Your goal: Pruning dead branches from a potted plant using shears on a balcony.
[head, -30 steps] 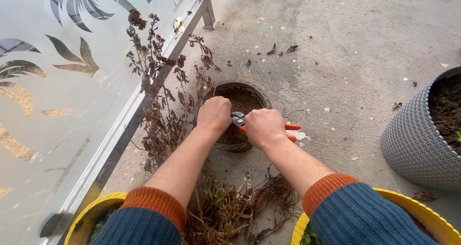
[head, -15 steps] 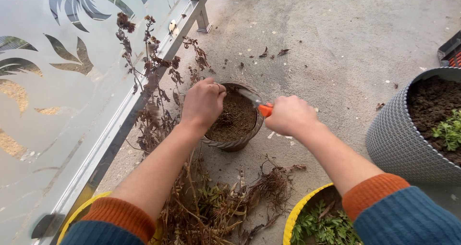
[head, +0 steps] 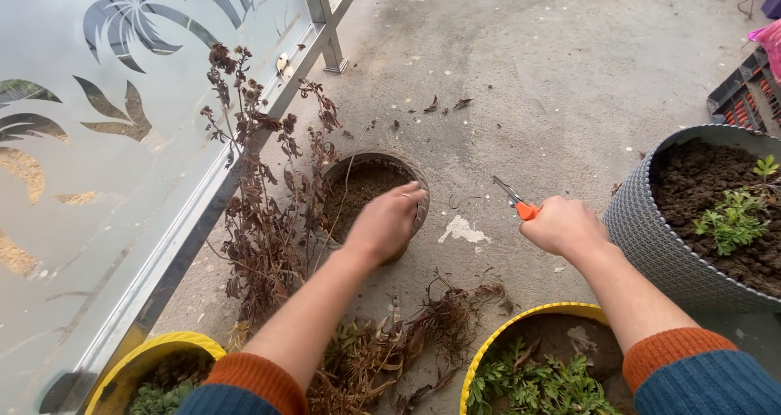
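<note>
Now right hand (head: pixel 565 226) grips shears (head: pixel 515 199) — left hand (head: pixel 386 222) on pot (head: pixel 340 173).
</note>
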